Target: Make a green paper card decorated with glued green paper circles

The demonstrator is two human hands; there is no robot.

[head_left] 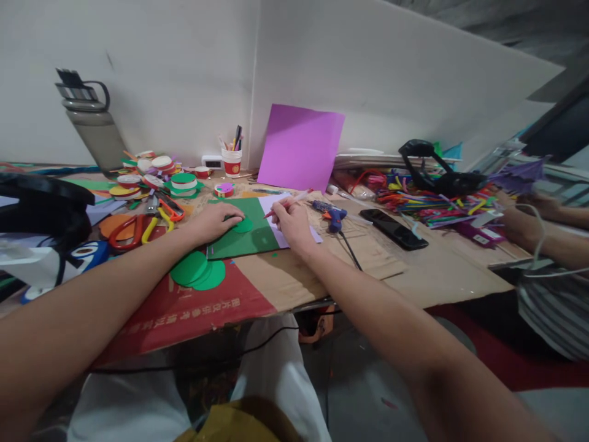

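Observation:
My left hand [212, 221] lies on a dark green sheet [253, 236], its fingers resting on the left edge of a small green paper disc [243, 224]. In my right hand [291, 222] is a thin red pen [269, 214], its tip pointing left over the right part of the sheet. Under the green sheet, pale lilac paper [277, 201] shows at the right. Several loose green discs [209, 274] overlap near the table's front edge, below my left hand.
Right of my right hand lie a blue glue gun [335, 219] with a cable and a black phone [394, 229]. Scissors [126, 232] and pliers [157, 224] are at the left. Behind stand a purple sheet [301, 147] and a pen cup [232, 162]. Another person's hands [522, 224] are at far right.

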